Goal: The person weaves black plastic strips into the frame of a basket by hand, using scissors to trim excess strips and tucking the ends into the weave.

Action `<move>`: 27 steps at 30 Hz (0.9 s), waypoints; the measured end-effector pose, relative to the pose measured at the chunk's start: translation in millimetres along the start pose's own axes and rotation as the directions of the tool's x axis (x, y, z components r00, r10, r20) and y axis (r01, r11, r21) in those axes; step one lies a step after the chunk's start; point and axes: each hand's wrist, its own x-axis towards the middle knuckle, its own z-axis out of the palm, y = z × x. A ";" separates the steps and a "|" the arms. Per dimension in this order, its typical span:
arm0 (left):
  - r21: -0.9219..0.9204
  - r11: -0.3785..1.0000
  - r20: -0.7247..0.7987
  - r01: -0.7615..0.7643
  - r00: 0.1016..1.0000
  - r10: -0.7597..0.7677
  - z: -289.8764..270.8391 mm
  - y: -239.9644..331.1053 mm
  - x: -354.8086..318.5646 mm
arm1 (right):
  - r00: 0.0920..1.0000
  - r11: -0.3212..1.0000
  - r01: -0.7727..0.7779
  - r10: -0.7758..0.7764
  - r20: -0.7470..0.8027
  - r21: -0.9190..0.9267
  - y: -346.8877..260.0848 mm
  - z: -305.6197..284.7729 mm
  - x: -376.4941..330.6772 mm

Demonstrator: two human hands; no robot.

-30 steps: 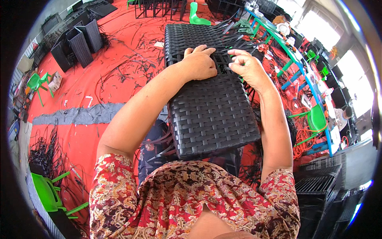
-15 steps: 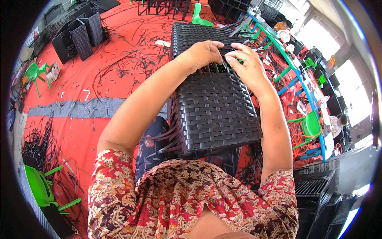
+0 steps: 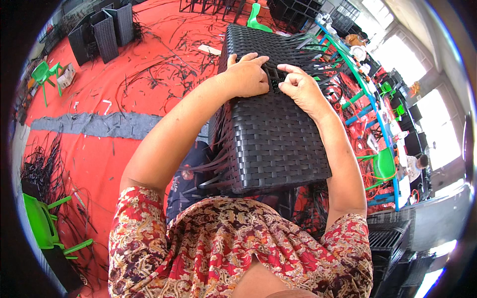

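A black woven piece of plastic wicker (image 3: 280,144) lies lengthwise in front of me, with a gap in its weave towards the far half. Over the left of that gap is my left hand (image 3: 246,76), knuckles up, its fingers bent down onto the black strips. Across the gap, my right hand (image 3: 301,90) has its thumb and curled fingers pinched on a black strip (image 3: 276,74), while the index finger reaches out towards the left hand. The fingertips partly hide the strip. Loose strip ends (image 3: 211,169) hang from the piece's left side; more fan out at its far right.
Scraps of black strip litter the red floor covering (image 3: 164,64), crossed by a grey band (image 3: 99,124). Green chairs (image 3: 42,223) stand left and right. Along the right runs a blue-and-green-framed table (image 3: 365,89); a person (image 3: 415,166) is beyond it. Woven panels (image 3: 104,39) stand far left.
My left hand has turned knuckles-up and moved slightly down over the gap. The right hand's fingers have curled in, with its index finger stretched out. The view has shifted a little.
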 end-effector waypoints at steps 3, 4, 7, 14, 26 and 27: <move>-0.153 0.988 -0.001 -0.005 1.000 0.005 1.9 -4.4 1.5 | 0.998 0.998 0.028 -0.025 0.055 -0.055 0.5 -0.2 0.0; -0.176 0.984 0.028 0.013 1.000 -0.008 1.4 -4.5 2.7 | 0.999 1.000 0.010 -0.008 0.052 -0.027 2.4 0.1 0.1; -0.240 0.969 0.085 0.063 0.995 -0.044 -1.2 -4.0 7.1 | 0.996 1.000 0.017 -0.017 0.083 0.002 3.4 1.1 1.0; -0.908 0.407 -0.155 -0.096 0.981 -0.114 14.4 -20.0 10.0 | 0.977 0.941 0.207 -0.214 0.002 -0.269 -13.6 -6.3 12.2; -0.438 0.885 -0.435 -0.156 0.899 -0.057 21.5 -33.8 -32.3 | 0.983 0.933 -0.115 0.058 0.172 0.340 -16.2 11.6 20.9; -0.307 0.944 -0.436 -0.118 0.900 -0.029 13.6 -26.8 -34.8 | 0.986 0.919 -0.127 0.074 0.152 0.374 -15.2 9.9 19.5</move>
